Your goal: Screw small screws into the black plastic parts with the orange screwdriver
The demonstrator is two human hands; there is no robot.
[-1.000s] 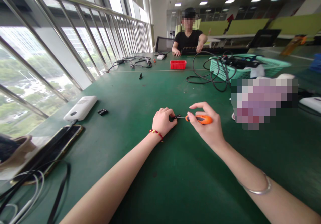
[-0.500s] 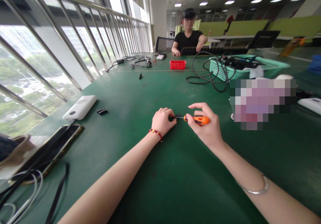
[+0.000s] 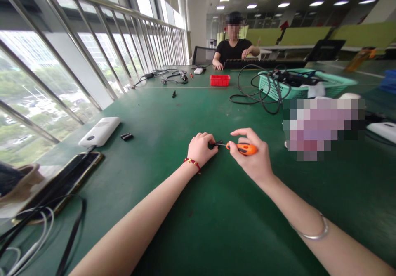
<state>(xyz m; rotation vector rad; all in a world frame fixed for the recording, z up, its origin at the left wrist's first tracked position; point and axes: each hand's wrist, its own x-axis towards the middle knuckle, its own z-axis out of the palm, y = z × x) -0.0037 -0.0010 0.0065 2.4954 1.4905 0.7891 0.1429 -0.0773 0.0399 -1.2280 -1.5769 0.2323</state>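
On the green table (image 3: 216,226), my left hand (image 3: 200,149) is curled into a fist around a small black part (image 3: 212,145) that pokes out by the thumb. My right hand (image 3: 251,156) grips an orange-handled screwdriver (image 3: 243,148), thumb and index finger on the handle. Its thin metal shaft points left and its tip meets the black part. A red bead bracelet is on my left wrist, a silver bangle on my right forearm.
A white power bank (image 3: 99,131), a small black piece (image 3: 126,136), a phone (image 3: 63,183) and cables lie at the left. Farther back are a red tray (image 3: 220,80), a teal basket (image 3: 306,84) with black cords, and a seated person in black (image 3: 234,49).
My right hand and the screwdriver have shifted slightly left toward the black part. The person at the far end has lifted one hand off the table.
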